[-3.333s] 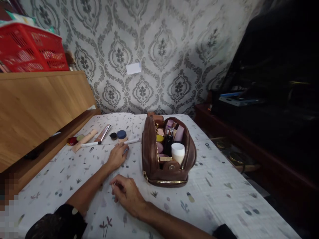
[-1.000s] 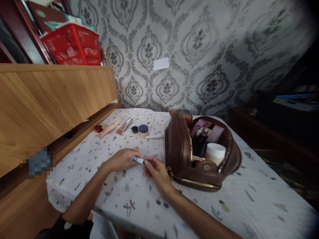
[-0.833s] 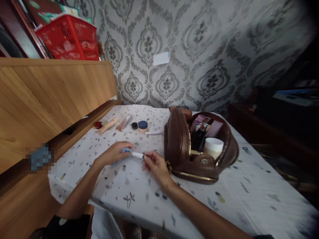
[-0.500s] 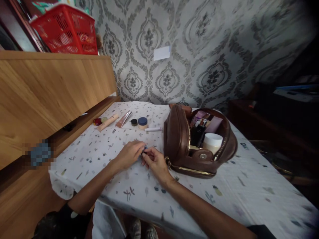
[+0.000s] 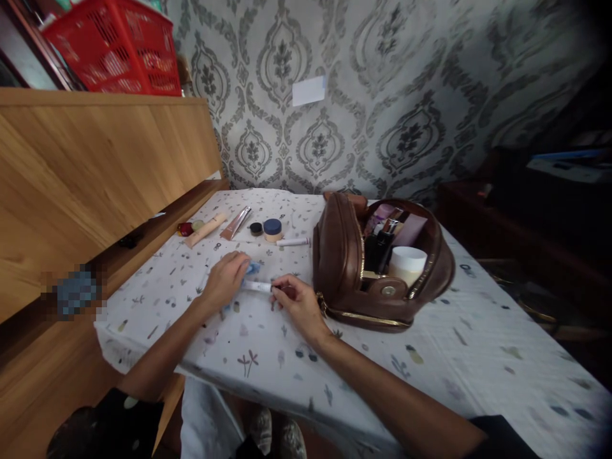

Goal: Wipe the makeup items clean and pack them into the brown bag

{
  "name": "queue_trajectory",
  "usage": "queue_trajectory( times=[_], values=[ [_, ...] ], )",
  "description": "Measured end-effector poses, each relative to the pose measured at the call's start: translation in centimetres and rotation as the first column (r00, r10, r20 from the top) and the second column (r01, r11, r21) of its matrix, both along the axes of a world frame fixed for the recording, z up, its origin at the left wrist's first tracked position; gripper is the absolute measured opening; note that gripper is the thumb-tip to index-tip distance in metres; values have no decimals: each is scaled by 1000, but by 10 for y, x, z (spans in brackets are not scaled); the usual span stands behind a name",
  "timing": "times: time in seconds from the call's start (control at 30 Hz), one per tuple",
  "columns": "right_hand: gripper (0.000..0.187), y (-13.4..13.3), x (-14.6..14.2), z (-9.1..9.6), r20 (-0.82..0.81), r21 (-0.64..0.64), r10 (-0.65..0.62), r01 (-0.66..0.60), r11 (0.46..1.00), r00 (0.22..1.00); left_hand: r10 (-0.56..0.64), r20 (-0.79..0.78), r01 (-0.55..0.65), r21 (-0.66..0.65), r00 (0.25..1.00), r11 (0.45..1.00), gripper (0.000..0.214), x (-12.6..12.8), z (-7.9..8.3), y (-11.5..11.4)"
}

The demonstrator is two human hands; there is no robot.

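Between my two hands lies a slim white cosmetic tube (image 5: 258,287) with a dark end. My right hand (image 5: 301,309) pinches that dark end. My left hand (image 5: 225,280) is closed on a thin blue cloth (image 5: 252,268), which shows past its fingers at the tube's other end. Whether the cloth wraps the tube is hidden by the fingers. Just beyond my hands are another slim white tube (image 5: 293,242), a jar with a blue lid (image 5: 272,230) and a small black-lidded pot (image 5: 256,229). To the right stands an open brown cosmetic bag (image 5: 382,268).
A pinkish-brown tube (image 5: 236,223), a beige tube (image 5: 206,230) and a small red item (image 5: 184,229) lie farther left on the patterned tablecloth (image 5: 459,382). Inside the bag are a white jar (image 5: 408,262) and several cosmetics. A wooden cabinet (image 5: 115,153) borders the left, holding a red basket (image 5: 115,51).
My left hand has moved left, away from my right hand, baring the white tube between them. More of the blue cloth now shows. The view has shifted slightly.
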State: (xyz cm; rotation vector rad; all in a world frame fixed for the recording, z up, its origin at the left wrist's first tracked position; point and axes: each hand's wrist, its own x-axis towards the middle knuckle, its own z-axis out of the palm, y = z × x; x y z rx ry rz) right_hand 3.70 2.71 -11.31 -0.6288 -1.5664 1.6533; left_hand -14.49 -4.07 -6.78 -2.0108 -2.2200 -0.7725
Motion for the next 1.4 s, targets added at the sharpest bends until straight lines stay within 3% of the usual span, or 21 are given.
queue_trajectory(
  times=[0.17,0.27,0.5,0.63,0.73,0.9,1.03,1.13,1.3,1.4],
  values=[
    [20,-3,1,0,-23,11,-27,27,1000,999,-230,-38,225,-99,972,969,34,32,3,0],
    [18,-5,0,-1,-27,-26,-6,5,1000,1000,-206,-106,194,-114,973,974,37,27,-6,-1],
    [12,-9,-1,2,-24,-59,-10,8,998,1000,-155,-17,153,-79,988,985,40,2,-15,-1],
    [9,-15,5,9,54,140,-36,28,990,998,-113,38,115,-77,993,990,46,7,-11,1],
    [11,-19,10,16,73,328,-58,31,944,996,-97,60,101,-72,993,992,48,7,-9,3],
    [9,-20,13,22,13,369,-122,108,923,992,-31,27,30,39,999,999,46,-1,-4,4],
    [7,-20,10,21,37,296,-164,146,944,986,-37,14,32,240,999,970,38,14,8,-1],
    [12,-22,7,19,27,156,-155,149,977,988,-121,-59,134,340,991,931,31,39,12,-4],
    [21,-23,0,17,-74,-197,-84,68,978,994,-241,-371,367,320,897,873,29,56,5,3],
    [23,-21,-2,22,-110,-346,-87,44,937,990,-210,-465,378,305,860,874,34,43,2,9]
  ],
)
